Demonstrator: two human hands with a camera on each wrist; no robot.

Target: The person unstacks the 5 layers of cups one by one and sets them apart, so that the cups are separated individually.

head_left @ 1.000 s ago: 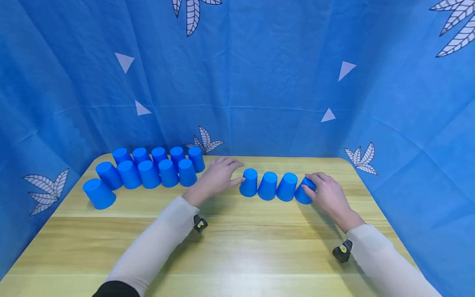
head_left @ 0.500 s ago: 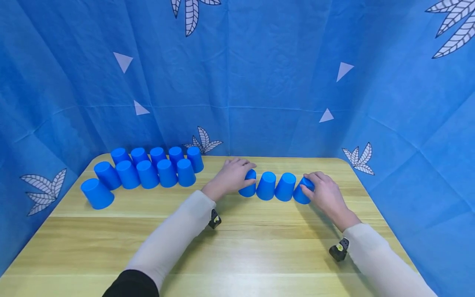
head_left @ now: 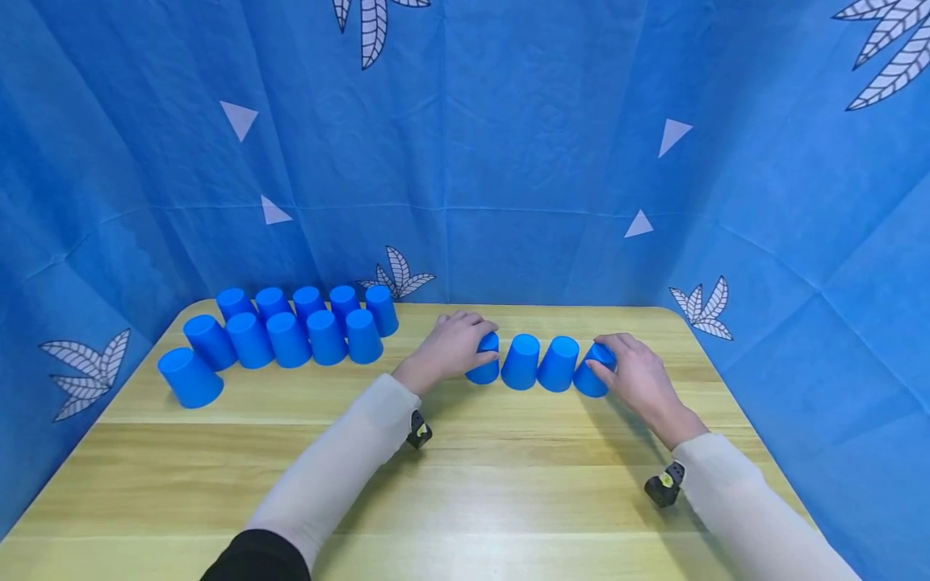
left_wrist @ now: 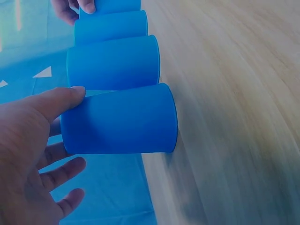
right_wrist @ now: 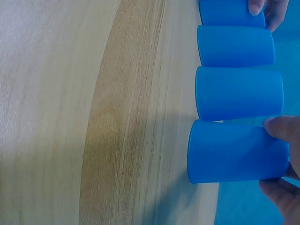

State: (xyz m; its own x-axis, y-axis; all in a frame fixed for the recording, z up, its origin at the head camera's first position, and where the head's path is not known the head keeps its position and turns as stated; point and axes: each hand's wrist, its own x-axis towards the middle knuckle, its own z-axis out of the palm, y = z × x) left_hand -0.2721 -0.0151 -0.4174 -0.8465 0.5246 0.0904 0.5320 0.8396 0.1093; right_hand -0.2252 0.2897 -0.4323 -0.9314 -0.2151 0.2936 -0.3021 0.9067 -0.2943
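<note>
A short row of upside-down blue plastic cups stands right of the table's middle. My left hand (head_left: 452,347) grips the leftmost cup (head_left: 481,371) near its top. In the left wrist view, the thumb presses one side of that cup (left_wrist: 119,123) and fingers reach behind it. At the other end, my right hand (head_left: 643,379) pinches the rightmost cup (head_left: 592,381); in the right wrist view thumb and fingers sit on opposite sides of this cup (right_wrist: 234,152). Between the held cups stand a left middle cup (head_left: 521,363) and a right middle cup (head_left: 559,365), side by side.
At the back left, several more inverted blue cups (head_left: 289,340) stand in two rows. One cup (head_left: 190,378) stands apart in front of them. The wooden table (head_left: 508,492) ends at a blue patterned curtain (head_left: 545,161) behind.
My left hand has moved right and closed round the leftmost cup of the short row. The right hand keeps its hold on the rightmost cup; the cups stand where they were.
</note>
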